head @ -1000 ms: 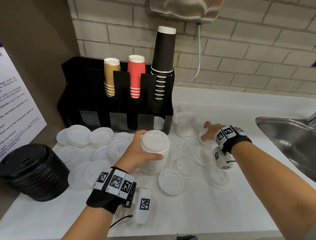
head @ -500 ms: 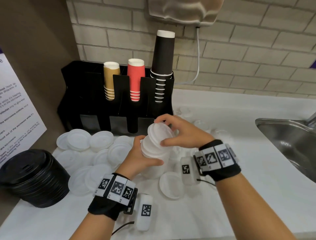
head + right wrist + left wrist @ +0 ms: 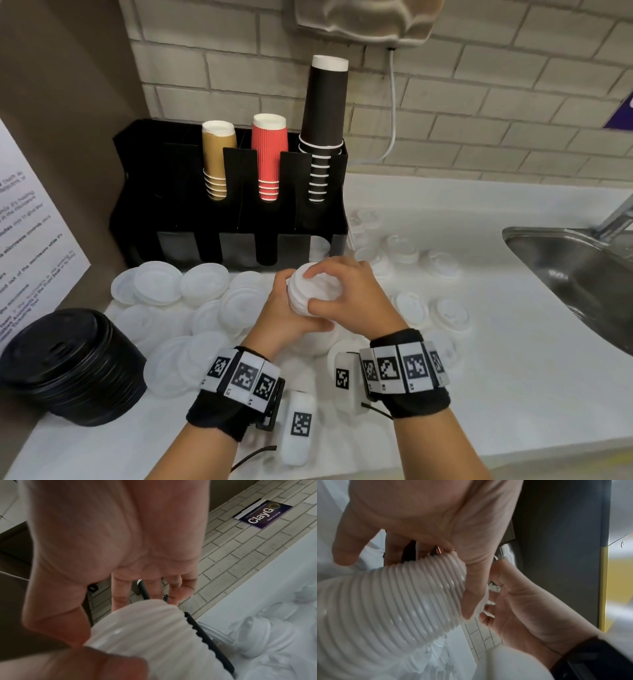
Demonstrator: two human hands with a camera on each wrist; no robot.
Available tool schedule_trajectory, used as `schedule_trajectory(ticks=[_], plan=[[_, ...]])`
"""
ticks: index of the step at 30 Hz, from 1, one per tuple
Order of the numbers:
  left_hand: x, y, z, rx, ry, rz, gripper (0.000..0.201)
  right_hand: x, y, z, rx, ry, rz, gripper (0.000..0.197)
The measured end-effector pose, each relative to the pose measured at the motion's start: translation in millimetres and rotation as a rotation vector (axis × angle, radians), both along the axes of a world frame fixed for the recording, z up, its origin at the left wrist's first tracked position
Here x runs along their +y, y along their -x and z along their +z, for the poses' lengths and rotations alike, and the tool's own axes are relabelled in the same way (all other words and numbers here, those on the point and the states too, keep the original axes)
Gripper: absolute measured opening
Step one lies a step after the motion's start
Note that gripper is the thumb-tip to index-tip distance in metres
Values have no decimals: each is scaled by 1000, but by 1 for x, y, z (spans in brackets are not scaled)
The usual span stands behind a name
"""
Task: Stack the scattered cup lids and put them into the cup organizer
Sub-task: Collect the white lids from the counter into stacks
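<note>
A tall stack of white cup lids (image 3: 310, 298) (image 3: 388, 608) (image 3: 154, 635) is held above the counter in front of the black cup organizer (image 3: 191, 205). My left hand (image 3: 287, 322) (image 3: 423, 534) grips the stack from the side, fingers curled round it. My right hand (image 3: 346, 294) (image 3: 120, 547) covers the top of the stack, its fingers and thumb curled over the top lid. Loose white lids (image 3: 205, 284) lie scattered on the white counter on both sides of the stack. The stack's lower part is hidden by my hands in the head view.
The organizer holds tan cups (image 3: 217, 157), red cups (image 3: 269, 154) and black cups (image 3: 325, 113). A stack of black lids (image 3: 68, 366) stands at the near left. A steel sink (image 3: 582, 274) lies at the right. A printed notice (image 3: 30, 253) leans on the left wall.
My right hand came back from the lids on the right with one lid, brought it over the stack and now covers the stack's top. The left hand kept its grip.
</note>
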State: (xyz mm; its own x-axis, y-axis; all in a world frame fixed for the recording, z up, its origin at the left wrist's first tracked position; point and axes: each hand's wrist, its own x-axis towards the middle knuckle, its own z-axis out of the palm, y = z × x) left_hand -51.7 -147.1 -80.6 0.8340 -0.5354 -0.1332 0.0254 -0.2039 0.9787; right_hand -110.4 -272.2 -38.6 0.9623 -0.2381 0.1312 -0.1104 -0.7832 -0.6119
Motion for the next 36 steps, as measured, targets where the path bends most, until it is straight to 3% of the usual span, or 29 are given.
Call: schedule_trajectory(ticks=[13, 16, 19, 22, 25, 27, 30, 33, 36], plan=[[-1, -6, -4, -34, -18, -28, 88, 5, 3, -5, 40, 11, 1, 42], [0, -7, -3, -22, -41, -50, 95, -15, -1, -3, -101, -104, 49, 37], [2, -9, -1, -40, -77, -70, 100, -59, -22, 5, -201, -275, -168, 25], [2, -11, 2, -48, -71, -70, 98, -113, -56, 7, 106, -254, -343, 33], [2, -11, 0, -32, -46, -60, 97, -141, -81, -1, 478, -10, -366, 47], [2, -10, 0, -30, -29, -70, 94, -147, -88, -8, 609, 132, -347, 53], [4, -11, -3, -18, -28, -57, 92, -150, -96, -12, 691, 218, -277, 54], [4, -11, -4, -10, -31, -47, 91, -155, -99, -11, 620, 273, -292, 51], [4, -11, -5, -11, -34, -41, 90, -157, -99, -10, 728, 319, -236, 75]])
